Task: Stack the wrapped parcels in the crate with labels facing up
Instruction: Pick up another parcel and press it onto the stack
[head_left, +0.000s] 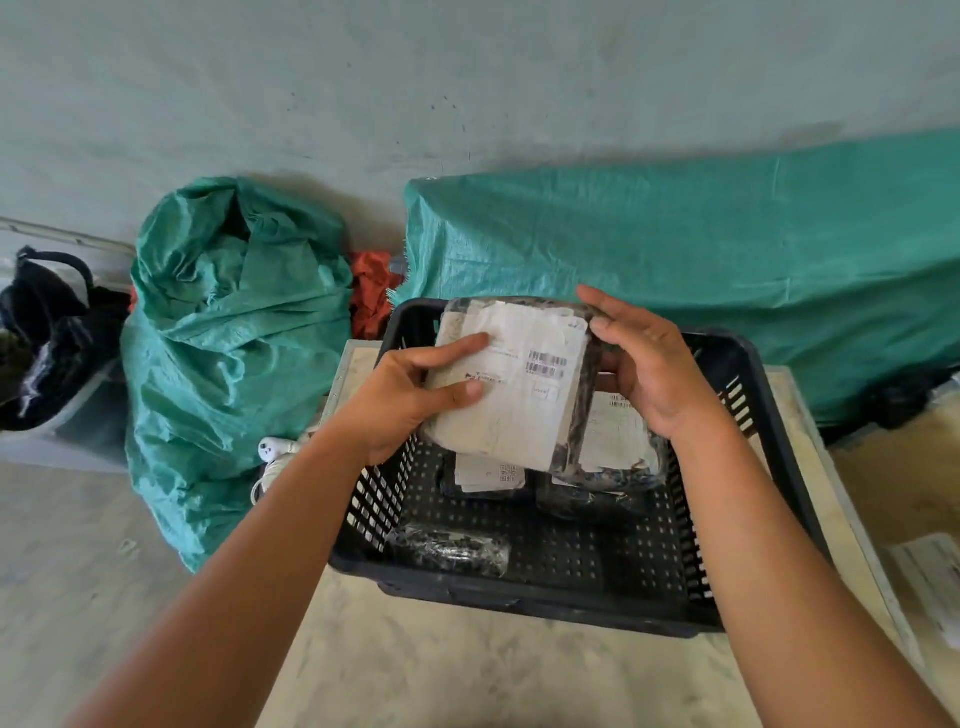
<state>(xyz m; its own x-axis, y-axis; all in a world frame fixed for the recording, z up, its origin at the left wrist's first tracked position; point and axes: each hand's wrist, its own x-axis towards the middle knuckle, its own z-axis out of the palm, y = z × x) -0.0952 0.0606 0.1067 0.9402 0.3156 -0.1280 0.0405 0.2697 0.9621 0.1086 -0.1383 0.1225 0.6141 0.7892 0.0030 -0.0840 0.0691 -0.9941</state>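
Observation:
A dark wrapped parcel (524, 410) with a large white label facing up hangs over the black perforated crate (571, 597). My left hand (410, 395) grips its left edge, thumb and fingers on the label. My right hand (644, 364) holds its right edge. Under it in the crate lie a parcel with a QR label (488, 475) and a labelled parcel (618, 441) at the right, both labels up. A small dark wrapped roll (452, 551) lies at the crate's front left with no label showing.
The crate stands on a pale marble-like table (467, 670). A crumpled green sack (234, 338) stands left, a long green-covered bundle (701, 270) lies behind. A black bag (47, 332) sits far left, a white charger (275, 449) by the table, and a labelled parcel (930, 582) at right.

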